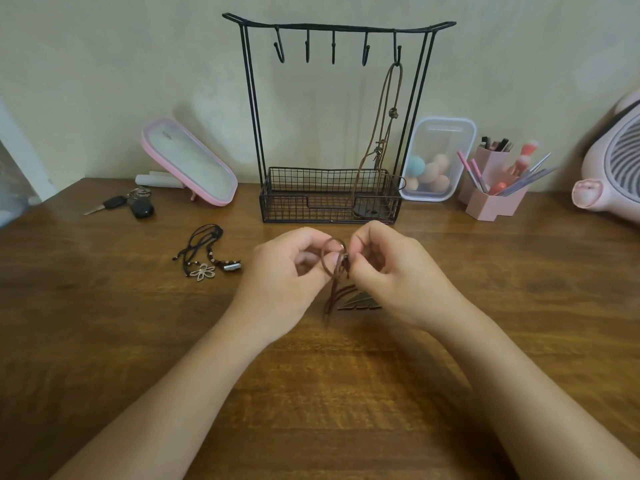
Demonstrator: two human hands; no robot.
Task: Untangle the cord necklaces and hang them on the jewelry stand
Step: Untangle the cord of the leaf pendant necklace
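A dark wooden bench [104, 341] runs up to a pale wall [104, 64]. At the back, in the middle, stands the black wire jewelry stand [249, 109], a bar of five hooks above a mesh basket. A brown cord necklace [388, 109] hangs from the rightmost hook, its lower end down in the basket.

Left of the stand, a pink-framed mirror [188, 164] leans back, with car keys [128, 204] lying in front of it. Right of the stand are a clear tub of makeup sponges [436, 161], a pink brush holder [495, 199] and, at the frame's edge, a pink appliance [609, 174]. A bunch of black cord necklaces [204, 254] with beads and a flower pendant lies on the wood, left of the hands.

Bare wood spreads between the stand and the near edge, on both sides of the forearms.

Both hands are raised close together, just in front of the basket. The left hand [287, 271] and the right hand [391, 268] each have fingers curled in, pinching a dark brown cord [334, 271] that loops between them. Its strands trail down to the bench, where a flat, pointed metal pendant [360, 301] rests under the right hand.
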